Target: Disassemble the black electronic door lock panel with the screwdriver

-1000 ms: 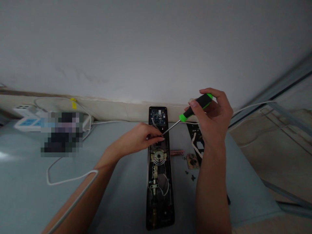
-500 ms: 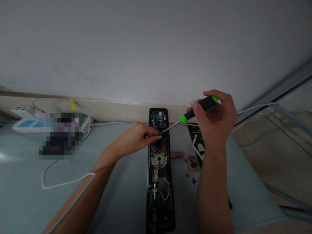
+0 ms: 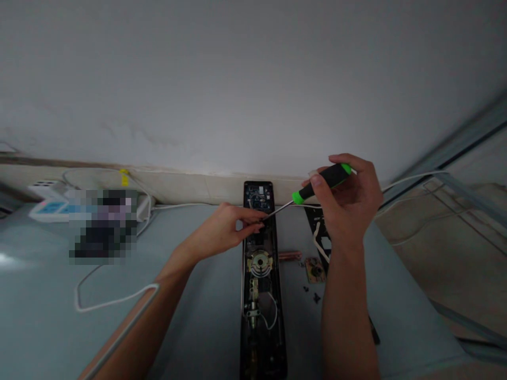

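A screwdriver (image 3: 324, 182) with a black and green handle is held in my right hand (image 3: 352, 198), its shaft slanting down to the left. The tip reaches the pinched fingertips of my left hand (image 3: 229, 227); whatever lies between them is too small to make out. Both hands are over a long, open black housing, which looks like a door lock panel (image 3: 282, 332). A circuit board (image 3: 259, 197) sits at its far end. Lower down are a round metal spindle part (image 3: 260, 262), a metal latch mechanism (image 3: 253, 312) and a thin white wire (image 3: 275, 311).
Right of the housing lie a copper-coloured rod (image 3: 290, 256), a square metal plate (image 3: 315, 270), several small dark screws (image 3: 317, 298) and a black plate (image 3: 311, 215) partly behind my right arm. A white cable (image 3: 119, 305) crosses my left forearm. A power strip (image 3: 51, 210) stands at the left.
The whole view has shifted slightly, so things sit a little lower and further right. My hands and the screwdriver keep nearly the same pose at the housing.
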Demonstrator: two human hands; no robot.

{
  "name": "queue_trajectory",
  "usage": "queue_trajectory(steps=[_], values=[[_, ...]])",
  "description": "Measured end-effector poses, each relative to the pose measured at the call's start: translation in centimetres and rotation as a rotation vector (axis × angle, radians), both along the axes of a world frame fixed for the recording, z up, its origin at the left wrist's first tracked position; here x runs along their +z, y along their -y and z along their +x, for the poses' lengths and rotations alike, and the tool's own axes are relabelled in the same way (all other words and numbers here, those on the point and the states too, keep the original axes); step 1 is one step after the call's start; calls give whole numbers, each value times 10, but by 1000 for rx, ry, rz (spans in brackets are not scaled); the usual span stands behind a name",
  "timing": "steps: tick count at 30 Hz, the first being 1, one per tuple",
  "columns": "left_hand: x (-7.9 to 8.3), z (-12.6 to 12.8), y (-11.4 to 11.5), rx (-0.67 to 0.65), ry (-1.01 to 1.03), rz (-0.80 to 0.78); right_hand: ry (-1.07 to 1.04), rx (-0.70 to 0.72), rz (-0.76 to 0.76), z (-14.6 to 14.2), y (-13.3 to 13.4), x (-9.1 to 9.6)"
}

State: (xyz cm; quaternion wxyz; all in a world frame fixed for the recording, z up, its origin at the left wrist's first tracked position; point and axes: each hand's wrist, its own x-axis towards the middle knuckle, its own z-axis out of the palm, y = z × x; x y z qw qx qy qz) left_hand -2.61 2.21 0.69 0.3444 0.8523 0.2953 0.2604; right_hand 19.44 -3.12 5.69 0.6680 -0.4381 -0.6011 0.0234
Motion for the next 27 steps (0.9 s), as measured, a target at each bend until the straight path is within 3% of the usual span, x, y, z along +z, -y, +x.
queue_trajectory(steps=[5, 12, 21, 27], values=[[0, 0, 1, -23, 0, -26, 7, 19, 14, -2, 1, 0], [1, -2, 1, -55, -33, -28, -40, 29, -86, -10, 7, 5], [0, -2, 0, -123, -23, -70, -36, 81, -13, -9, 2, 1], [3, -3, 1, -147, -81, -13, -1, 60, 66, -5, -5, -5]])
